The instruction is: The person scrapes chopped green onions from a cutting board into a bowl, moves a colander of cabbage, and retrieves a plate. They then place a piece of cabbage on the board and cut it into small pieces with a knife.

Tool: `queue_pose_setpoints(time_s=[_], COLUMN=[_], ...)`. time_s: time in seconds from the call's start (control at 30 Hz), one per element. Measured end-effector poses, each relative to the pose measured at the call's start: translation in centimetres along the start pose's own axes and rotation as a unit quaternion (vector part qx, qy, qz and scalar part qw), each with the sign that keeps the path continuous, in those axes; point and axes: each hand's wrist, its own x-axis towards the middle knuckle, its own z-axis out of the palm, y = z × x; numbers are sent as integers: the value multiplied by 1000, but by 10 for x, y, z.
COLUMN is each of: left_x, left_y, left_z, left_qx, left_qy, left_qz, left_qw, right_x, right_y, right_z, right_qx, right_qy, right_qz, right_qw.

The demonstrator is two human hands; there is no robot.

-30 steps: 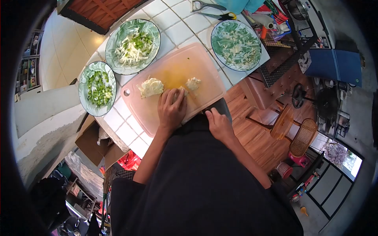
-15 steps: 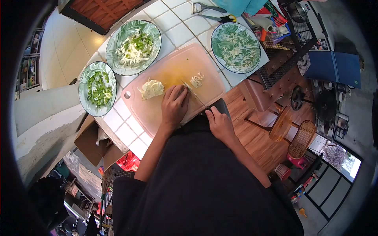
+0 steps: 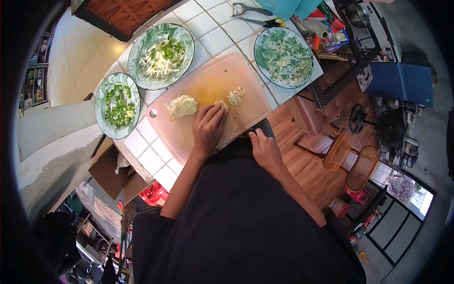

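On the pink cutting board (image 3: 189,142), my left hand (image 3: 209,127) has its fingers bent over a small pale piece of cabbage (image 3: 222,104), pressing it down. My right hand (image 3: 266,149), at the board's near edge, is closed round the handle of a knife (image 3: 241,120). The thin blade lies slantwise over the board, just right of my left fingertips. Beyond the blade is a small heap of cut cabbage strips (image 3: 236,96). A larger chunk of cabbage (image 3: 182,107) sits left of my left hand, apart from it.
Left of the board stand a bowl of chopped greens (image 3: 119,106) and a larger bowl with pale strips and greens (image 3: 161,57). A plate with shreds (image 3: 283,57) is at the right. A peeler (image 3: 249,9) and scissors (image 3: 267,22) lie at the back of the tiled counter (image 3: 208,26).
My left fingers have shifted slightly, and more of the cabbage piece shows beneath them. The knife and my right hand have moved very little. Bowls and board stay put.
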Motion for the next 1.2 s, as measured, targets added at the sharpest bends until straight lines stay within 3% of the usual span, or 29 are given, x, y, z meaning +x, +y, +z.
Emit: queue_pose_setpoints(time_s=[0.6, 0.93, 1.2], left_x=[-2, -5, -3], left_y=[-3, -4, 1], left_z=[3, 2, -3], left_qx=[11, 0, 17], left_qy=[1, 3, -11], left_qz=[10, -5, -18], left_qw=[1000, 1000, 1000], right_x=[18, 0, 20], right_y=[-24, -8, -25], right_z=[1, -3, 6], right_qx=[-64, 18, -64], right_qy=[-29, -28, -19], right_qz=[-4, 4, -10], right_qw=[998, 999, 998])
